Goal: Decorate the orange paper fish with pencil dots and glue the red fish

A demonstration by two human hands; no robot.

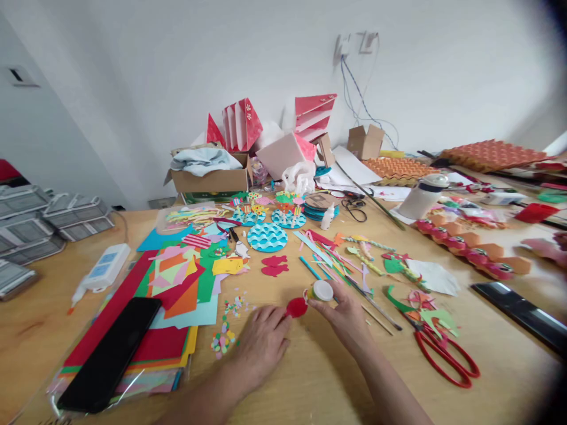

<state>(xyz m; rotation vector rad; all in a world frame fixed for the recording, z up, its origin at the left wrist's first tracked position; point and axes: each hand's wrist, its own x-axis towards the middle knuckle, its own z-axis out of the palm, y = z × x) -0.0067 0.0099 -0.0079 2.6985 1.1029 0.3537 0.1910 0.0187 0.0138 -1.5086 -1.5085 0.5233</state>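
My right hand [348, 316] is closed around a small yellow tube with a round white end [322, 290]. The tube is tilted over a small red paper piece [296, 307] on the table, and I cannot tell whether they touch. My left hand [264, 339] lies low on the table, its fingertips holding the left edge of the red piece. Two red fish-shaped cutouts [274, 265] lie just behind. To the left of my left hand are scattered coloured paper dots [224, 339].
At left, a black phone [113, 351] rests on coloured paper sheets [170, 345], near a white glue gun [104, 271]. Red-handled scissors [447, 357] and paper strips [341, 265] lie at right. Behind are a blue wavy disc [267, 237], a cardboard box [210, 179] and a white bottle [420, 198].
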